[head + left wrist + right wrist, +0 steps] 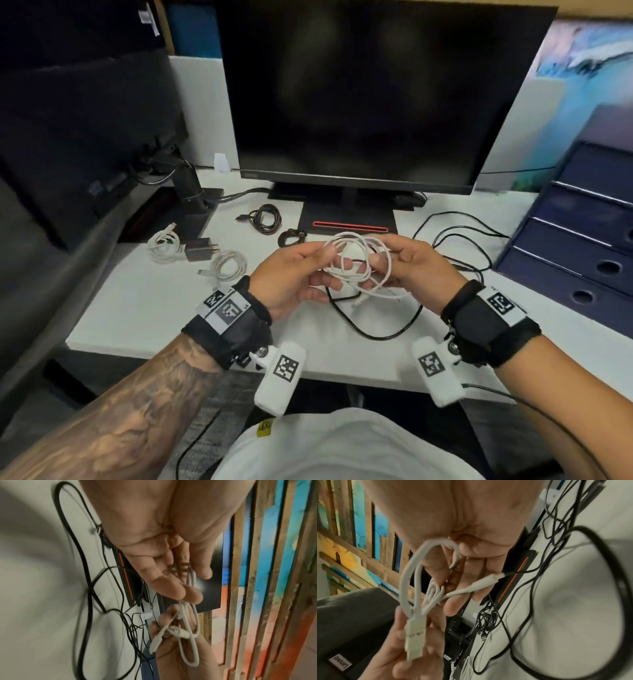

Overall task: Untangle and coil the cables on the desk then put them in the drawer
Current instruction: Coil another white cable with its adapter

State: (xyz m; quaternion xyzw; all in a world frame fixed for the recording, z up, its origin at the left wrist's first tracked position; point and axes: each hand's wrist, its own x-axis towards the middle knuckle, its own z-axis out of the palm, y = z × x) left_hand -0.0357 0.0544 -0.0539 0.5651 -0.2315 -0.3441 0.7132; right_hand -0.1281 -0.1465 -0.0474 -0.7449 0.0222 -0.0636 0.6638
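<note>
Above the desk's middle, both hands hold a tangled white cable (356,263) in loose loops. My left hand (334,265) pinches the loops between thumb and fingertips; in the left wrist view the white cable (188,628) hangs from those fingertips (190,596). My right hand (382,257) grips the other side, and in the right wrist view the white cable (406,577) loops around its fingers (440,573), with a white plug (484,584) sticking out. A long black cable (376,329) sprawls on the desk beneath the hands.
Two coiled white cables (164,243) (227,263) and a black charger (200,248) lie at the left. Two coiled black cables (265,219) (291,236) sit by the monitor stand (349,219). A dark blue drawer unit (582,240) stands at the right.
</note>
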